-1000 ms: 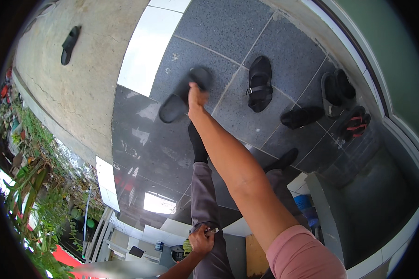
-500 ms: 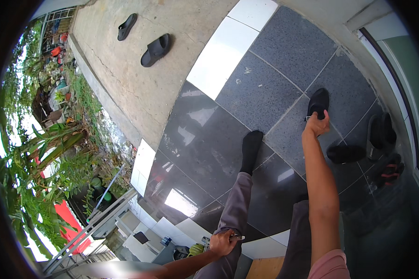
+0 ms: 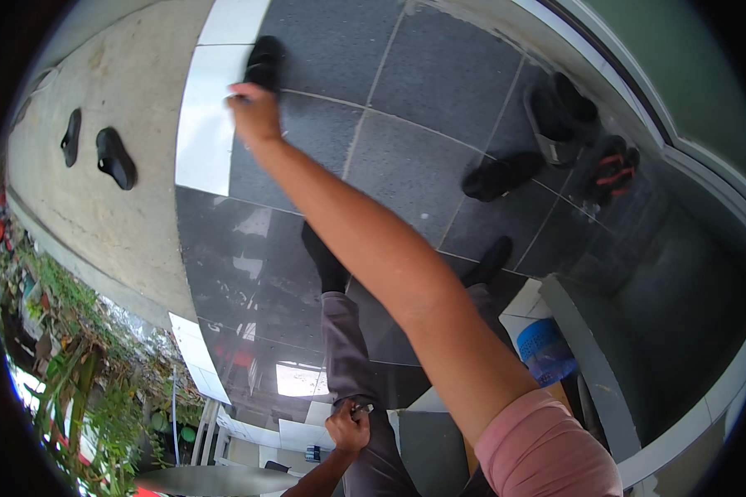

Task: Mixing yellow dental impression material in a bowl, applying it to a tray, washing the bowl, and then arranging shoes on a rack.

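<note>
Stretched far out to the left, my right hand grips a black shoe at its near end, over the white tile strip's edge. The hand and shoe are slightly blurred. My left hand rests against my left trouser leg, its fingers closed round a small item with a shiny end, too small to name. Another black shoe lies on the dark tiles to the right. My feet in black socks are on the tiles, partly behind my right arm.
Dark shoes and red-strapped sandals stand by the door wall. A pair of black slides lies on the concrete. A blue plastic container stands beside a grey ledge. Plants grow at lower left.
My right hand has carried the black shoe leftward across the tiles to the white strip. My view has turned, bringing the blue container into sight. My left hand stays at my leg.
</note>
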The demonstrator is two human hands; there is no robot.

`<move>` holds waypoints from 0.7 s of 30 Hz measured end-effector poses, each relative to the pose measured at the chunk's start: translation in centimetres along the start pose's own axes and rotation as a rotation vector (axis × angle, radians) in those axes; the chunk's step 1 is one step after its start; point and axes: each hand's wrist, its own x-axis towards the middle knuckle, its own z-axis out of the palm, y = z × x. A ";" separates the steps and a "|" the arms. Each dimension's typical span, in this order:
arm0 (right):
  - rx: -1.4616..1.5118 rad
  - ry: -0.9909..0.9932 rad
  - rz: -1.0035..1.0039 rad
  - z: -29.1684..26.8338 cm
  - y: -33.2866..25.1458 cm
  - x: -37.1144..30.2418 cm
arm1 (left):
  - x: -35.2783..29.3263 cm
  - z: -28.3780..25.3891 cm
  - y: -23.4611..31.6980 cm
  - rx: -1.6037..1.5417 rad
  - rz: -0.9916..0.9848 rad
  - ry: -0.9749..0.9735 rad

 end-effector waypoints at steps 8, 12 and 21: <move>-0.590 0.748 -0.332 -24.0 6.2 -3.4 | 0.5 -0.5 0.2 0.034 0.053 0.063; -0.048 1.105 0.348 -41.5 8.0 -1.7 | 0.3 -0.4 -0.6 0.014 0.048 0.016; 0.343 0.699 0.418 -34.1 4.3 0.2 | 0.2 -0.3 -0.1 0.040 0.071 0.021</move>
